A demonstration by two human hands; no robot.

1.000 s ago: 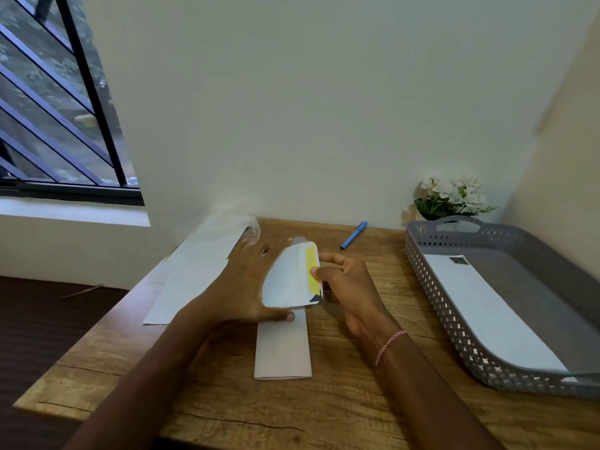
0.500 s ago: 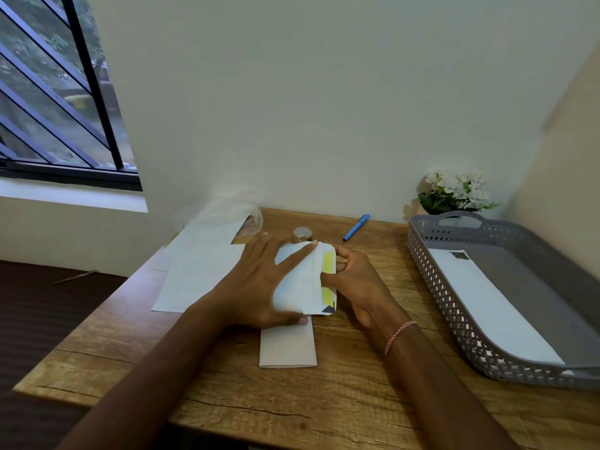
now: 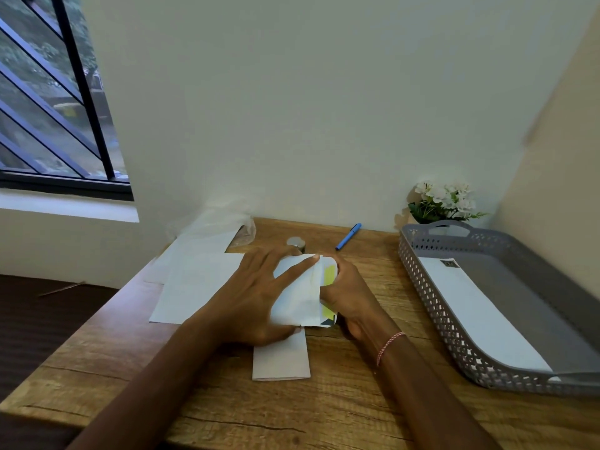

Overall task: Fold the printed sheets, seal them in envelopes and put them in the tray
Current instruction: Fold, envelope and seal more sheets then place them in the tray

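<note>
Head view, forward and down, close over desk (image 3: 227,401)

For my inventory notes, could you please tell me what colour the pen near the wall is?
The pen is blue; the head view shows it best.
</note>
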